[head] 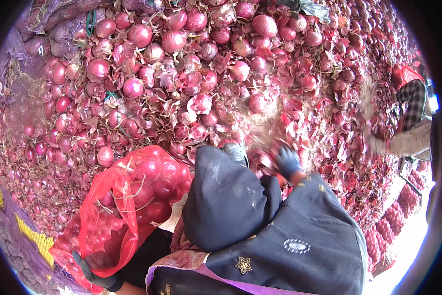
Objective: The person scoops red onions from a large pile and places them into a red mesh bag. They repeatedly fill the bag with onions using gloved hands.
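Observation:
My left hand (95, 274), in a dark glove, is closed on the rim of a red mesh bag (108, 191) at the lower left. Red onions (141, 195) fill much of the bag, which lies beside my bent knee. My right hand (287, 160), in a blue-grey glove and blurred, is low over loose onion skins (269, 156) right of my shoe (237, 153). Whether it holds anything cannot be made out. A wide heap of loose red onions (173, 40) and dry skins spreads before me.
Purple mesh sacks (64, 31) stand at the upper left, with yellow mesh (34, 236) at the left edge. Another person (412, 99) in a checked sleeve works at the far right. Filled red mesh bags (394, 217) line the lower right. Dark plastic (313, 11) lies on top.

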### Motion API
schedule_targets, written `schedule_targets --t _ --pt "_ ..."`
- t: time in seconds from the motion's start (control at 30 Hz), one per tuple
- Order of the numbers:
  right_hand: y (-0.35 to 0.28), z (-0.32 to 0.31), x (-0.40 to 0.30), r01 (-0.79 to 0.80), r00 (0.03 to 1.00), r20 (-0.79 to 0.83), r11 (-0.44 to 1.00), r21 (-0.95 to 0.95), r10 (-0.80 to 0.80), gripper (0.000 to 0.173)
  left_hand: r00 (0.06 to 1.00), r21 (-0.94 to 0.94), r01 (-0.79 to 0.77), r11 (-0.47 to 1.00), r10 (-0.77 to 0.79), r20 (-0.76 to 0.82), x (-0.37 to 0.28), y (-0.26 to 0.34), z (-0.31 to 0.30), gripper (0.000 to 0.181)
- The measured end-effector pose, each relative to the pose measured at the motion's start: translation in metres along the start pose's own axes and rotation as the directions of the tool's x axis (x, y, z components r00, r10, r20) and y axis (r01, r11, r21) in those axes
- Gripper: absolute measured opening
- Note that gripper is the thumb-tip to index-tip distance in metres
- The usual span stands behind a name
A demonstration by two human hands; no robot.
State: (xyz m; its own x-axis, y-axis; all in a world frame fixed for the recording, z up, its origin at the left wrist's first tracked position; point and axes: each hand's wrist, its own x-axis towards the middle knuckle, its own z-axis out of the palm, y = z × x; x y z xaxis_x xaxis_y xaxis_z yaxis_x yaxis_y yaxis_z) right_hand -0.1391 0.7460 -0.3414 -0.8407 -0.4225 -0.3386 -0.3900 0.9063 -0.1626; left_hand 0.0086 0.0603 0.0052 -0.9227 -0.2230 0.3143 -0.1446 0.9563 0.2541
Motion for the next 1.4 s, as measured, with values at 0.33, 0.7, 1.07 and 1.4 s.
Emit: schedule_targets --t 0.33,0.7,1.07,1.4 --pt "0.032 -0.115 0.051 -0.559 0.826 0.33 0.735 0.384 0.457 0.065 0.992 0.001 -0.035 0.999 0.034 0.122 0.038 0.021 0.023 0.053" --pt "0.025 -0.15 0.267 0.31 0.849 -0.427 0.362 0.879 0.311 0.036 0.943 -0.443 0.323 0.836 -0.246 0.224 0.053 0.045 0.04 0.07" --pt "0.133 0.033 0.115 -0.478 0.878 0.272 0.746 0.463 0.394 0.077 0.394 -0.532 0.838 -0.119 -0.543 0.742 0.034 0.035 0.027 0.053" --pt "-0.102 -0.244 0.203 0.054 0.996 -0.06 0.089 0.995 0.065 0.081 0.616 -0.725 0.68 0.113 -0.624 0.481 0.055 0.105 0.04 0.036"
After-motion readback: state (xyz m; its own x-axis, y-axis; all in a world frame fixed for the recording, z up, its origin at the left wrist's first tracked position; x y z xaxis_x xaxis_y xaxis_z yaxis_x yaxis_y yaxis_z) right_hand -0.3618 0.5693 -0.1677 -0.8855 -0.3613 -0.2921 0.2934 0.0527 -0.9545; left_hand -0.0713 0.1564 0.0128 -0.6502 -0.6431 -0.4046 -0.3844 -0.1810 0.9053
